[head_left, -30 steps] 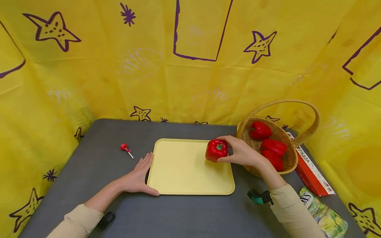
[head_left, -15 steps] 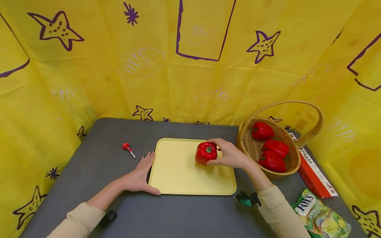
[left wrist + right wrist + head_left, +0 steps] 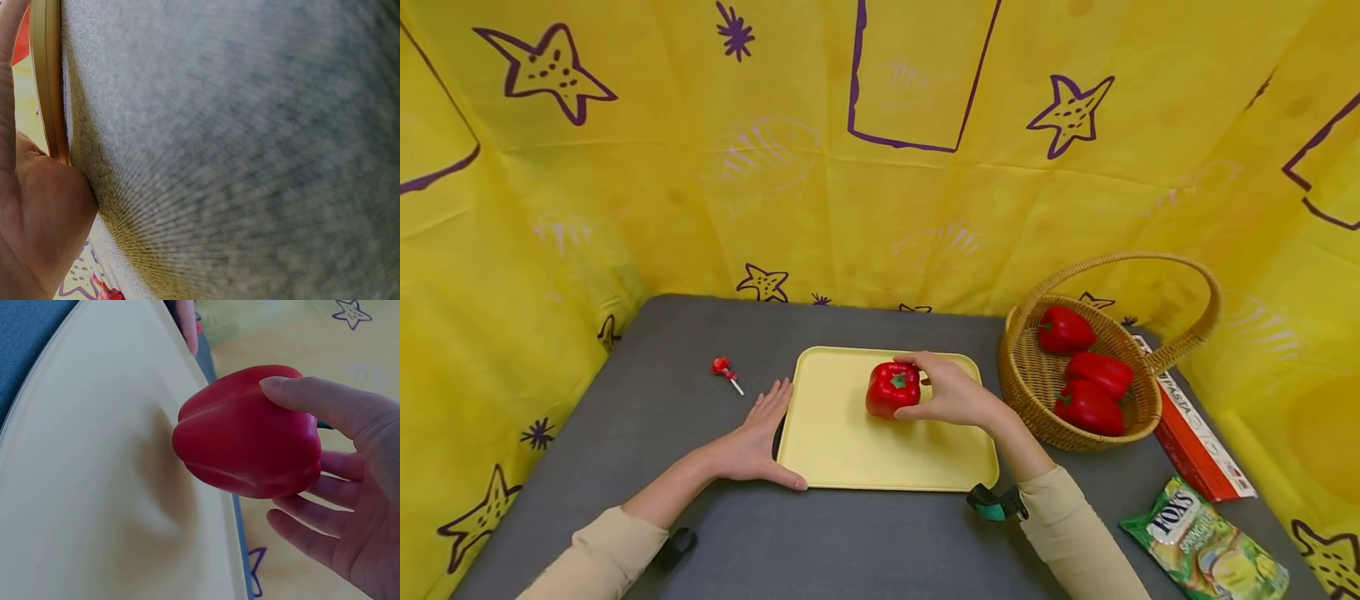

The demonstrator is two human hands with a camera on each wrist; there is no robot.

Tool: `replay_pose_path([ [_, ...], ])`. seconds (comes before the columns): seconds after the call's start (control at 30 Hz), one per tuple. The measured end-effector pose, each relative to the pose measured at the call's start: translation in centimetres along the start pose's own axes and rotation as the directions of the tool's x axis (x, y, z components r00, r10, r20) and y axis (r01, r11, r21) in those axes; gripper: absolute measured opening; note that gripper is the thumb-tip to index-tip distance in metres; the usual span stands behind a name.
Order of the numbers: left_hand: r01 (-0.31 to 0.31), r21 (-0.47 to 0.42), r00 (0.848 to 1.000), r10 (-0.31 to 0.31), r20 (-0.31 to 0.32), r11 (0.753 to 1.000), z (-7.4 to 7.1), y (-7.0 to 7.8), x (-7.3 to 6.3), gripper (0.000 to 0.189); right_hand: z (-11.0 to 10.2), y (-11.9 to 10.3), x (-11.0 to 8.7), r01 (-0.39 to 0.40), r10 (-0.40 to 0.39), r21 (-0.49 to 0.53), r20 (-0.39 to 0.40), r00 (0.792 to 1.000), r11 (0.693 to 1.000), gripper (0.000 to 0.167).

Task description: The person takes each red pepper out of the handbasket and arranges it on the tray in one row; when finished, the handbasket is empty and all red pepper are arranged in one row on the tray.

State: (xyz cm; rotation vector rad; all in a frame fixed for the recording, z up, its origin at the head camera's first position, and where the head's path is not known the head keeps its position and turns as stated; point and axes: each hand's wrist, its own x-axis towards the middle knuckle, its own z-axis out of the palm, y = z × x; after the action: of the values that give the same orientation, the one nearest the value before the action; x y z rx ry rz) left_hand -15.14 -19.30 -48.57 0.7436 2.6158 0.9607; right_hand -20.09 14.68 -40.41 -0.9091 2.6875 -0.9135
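In the head view a red bell pepper (image 3: pixel 891 392) with a green stem is held by my right hand (image 3: pixel 947 390), thumb on one side and fingers on the other. The right wrist view shows the pepper (image 3: pixel 250 434) above the pale yellow tray (image 3: pixel 81 456), its shadow falling on the surface below. My left hand (image 3: pixel 752 442) rests along the left edge of the tray (image 3: pixel 880 462), fingers straight and thumb at the near left corner. In the left wrist view the left palm (image 3: pixel 50 212) is beside the tray's rim (image 3: pixel 49 81).
A wicker basket (image 3: pixel 1018 392) with several red peppers (image 3: pixel 1090 408) stands right of the tray. Beyond it lies a red pasta box (image 3: pixel 1198 442), with a green Fox's candy bag (image 3: pixel 1213 542) nearer. A red lollipop (image 3: pixel 722 367) lies left on the grey table (image 3: pixel 820 542).
My right hand has carried the pepper leftward, from the tray's right side to near its middle. The left hand has stayed at the tray's edge. More of the candy bag shows.
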Motion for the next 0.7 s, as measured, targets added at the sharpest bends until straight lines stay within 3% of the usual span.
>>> replay_pose_path([
  [0.4,0.042,-0.002,0.999,-0.042,0.026,0.999,-0.2,0.3,0.0,0.144,1.9,-1.3,2.1,0.011,-0.012,0.086,0.013,1.0,0.996,0.077],
  [0.7,0.041,-0.012,0.999,-0.04,0.025,0.999,-0.3,0.3,0.0,0.143,3.2,-2.1,3.4,0.007,-0.01,0.129,0.024,1.0,0.992,0.077],
])
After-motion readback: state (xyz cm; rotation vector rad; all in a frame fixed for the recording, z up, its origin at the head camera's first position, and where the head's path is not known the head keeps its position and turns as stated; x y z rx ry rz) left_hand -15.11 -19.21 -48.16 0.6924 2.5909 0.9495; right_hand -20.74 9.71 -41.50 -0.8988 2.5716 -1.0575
